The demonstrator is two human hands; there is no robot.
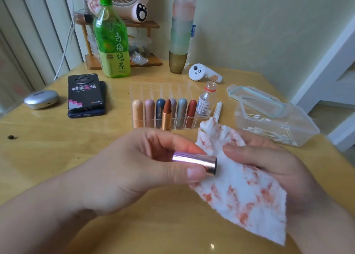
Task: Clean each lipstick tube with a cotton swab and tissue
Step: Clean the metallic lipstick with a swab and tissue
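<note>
My left hand (138,169) grips a shiny pink metallic lipstick tube (195,160), held level with its open end pointing right. That end touches a white tissue (242,186) stained with red-orange smears, which my right hand (272,169) holds. Behind them an uncapped brown-red lipstick (167,115) in a gold case stands upright on the table. A clear acrylic organizer (163,124) holds several capped lipsticks in a row. Loose cotton swabs (218,109) lie beside it.
A small clear bottle (205,102) stands right of the organizer. An open plastic box of cotton swabs (274,123) sits at right, its lid leaning on it. Two stacked phones (85,94), a silver case (41,99), a green tea bottle (111,40) and a white controller (203,73) occupy the back.
</note>
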